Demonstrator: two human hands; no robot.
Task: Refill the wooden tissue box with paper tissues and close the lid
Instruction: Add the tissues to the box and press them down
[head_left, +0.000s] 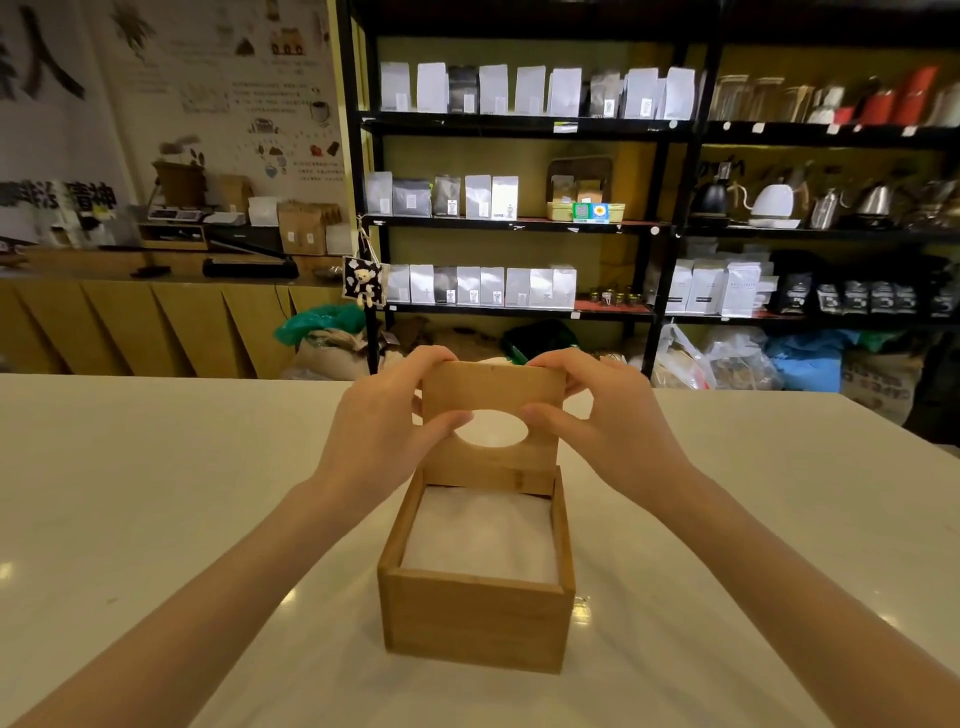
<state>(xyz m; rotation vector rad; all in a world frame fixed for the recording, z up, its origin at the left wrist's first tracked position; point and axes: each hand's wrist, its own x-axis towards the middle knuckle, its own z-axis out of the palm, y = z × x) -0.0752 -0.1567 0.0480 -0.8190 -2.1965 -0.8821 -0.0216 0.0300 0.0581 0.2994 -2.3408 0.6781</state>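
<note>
Open wooden tissue box (475, 629), tissues (480, 540) inside, lid (493, 384) upright

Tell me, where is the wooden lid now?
In the head view the lid stands upright at the far edge of the open tissue box, mid-table, held by the left hand and right hand.

- The square wooden tissue box (475, 618) stands open-topped on the pale glossy table (156, 519); white paper tissues (480, 540) fill its inside.
- Its upright wooden lid with an oval hole (493, 415) walls off the box's far edge.
- The left hand (387, 431) and right hand (605, 421) grip the lid's sides, flanking it.
- Bare tabletop lies left, right and in front of the box.
- Black metal shelving (665, 228) stands well beyond the table's far edge.
</note>
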